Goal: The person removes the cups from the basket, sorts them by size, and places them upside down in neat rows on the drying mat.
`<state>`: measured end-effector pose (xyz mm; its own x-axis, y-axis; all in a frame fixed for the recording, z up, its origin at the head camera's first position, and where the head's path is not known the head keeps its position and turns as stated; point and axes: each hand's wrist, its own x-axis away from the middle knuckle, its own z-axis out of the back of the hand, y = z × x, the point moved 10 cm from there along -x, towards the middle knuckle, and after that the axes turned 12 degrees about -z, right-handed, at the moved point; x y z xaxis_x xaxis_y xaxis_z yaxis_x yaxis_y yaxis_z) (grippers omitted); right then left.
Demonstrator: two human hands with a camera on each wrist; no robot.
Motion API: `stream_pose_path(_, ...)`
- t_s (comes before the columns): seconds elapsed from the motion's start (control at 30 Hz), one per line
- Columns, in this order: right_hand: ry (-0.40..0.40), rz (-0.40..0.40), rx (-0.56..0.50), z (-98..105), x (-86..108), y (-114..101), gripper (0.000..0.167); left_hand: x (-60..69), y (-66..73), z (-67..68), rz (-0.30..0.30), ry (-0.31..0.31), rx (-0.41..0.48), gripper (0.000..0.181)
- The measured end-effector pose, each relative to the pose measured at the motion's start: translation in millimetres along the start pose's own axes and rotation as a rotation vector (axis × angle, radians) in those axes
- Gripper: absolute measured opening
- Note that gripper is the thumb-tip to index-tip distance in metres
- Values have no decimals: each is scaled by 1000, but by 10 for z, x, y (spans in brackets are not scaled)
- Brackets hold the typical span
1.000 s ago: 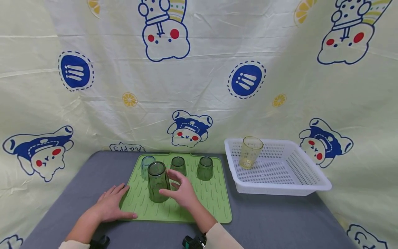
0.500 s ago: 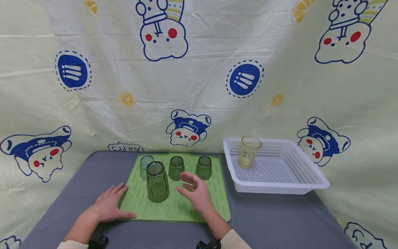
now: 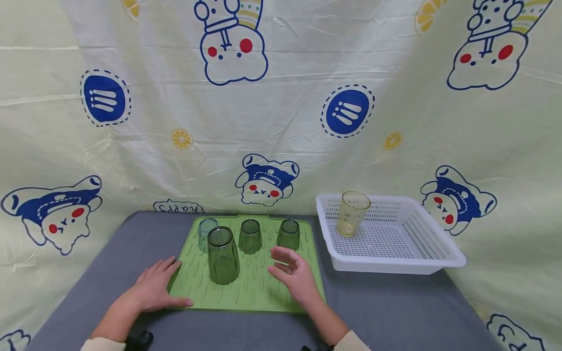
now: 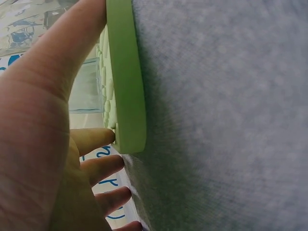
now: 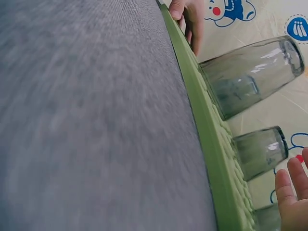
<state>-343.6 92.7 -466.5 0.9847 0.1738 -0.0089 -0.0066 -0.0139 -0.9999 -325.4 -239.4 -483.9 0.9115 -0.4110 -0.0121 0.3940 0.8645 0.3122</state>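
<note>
My left hand (image 3: 151, 288) rests with spread fingers at the front left corner of the green ribbed drying mat (image 3: 259, 295). In the left wrist view its thumb lies along the mat's edge. A tall green glass (image 3: 223, 258) stands on the mat, narrower end up. Behind it are a pale blue glass (image 3: 205, 231), a short green glass (image 3: 250, 238) and another short green glass (image 3: 288, 234). My right hand (image 3: 298, 279), holding nothing and with fingers loosely bent, hovers above the mat's right part, in front of the rightmost glass.
Right of the mat, a white perforated plastic basket (image 3: 395, 261) holds a yellowish clear glass (image 3: 352, 214) leaning at its left end. A grey cloth (image 3: 386, 312) covers the table. A patterned curtain (image 3: 290, 122) hangs behind.
The right hand has drawn away from the tall green glass and moved rightward across the mat. That glass stays standing in place. My left hand has kept its spot.
</note>
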Motion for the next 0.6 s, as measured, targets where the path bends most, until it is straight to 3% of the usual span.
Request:
stream_pose_path(0.17,7,-4,0,159,75,-63,48,4,-16,-10,13,-9,-6,118)
stream_pose_path(0.33,20,42,53,346,191,-208,45,7,-35,-30,29,-27,-5,118)
stream_pose_path(0.6,1,212,120,610,423,-596,37,3,-51,-52,45,-54,5,117)
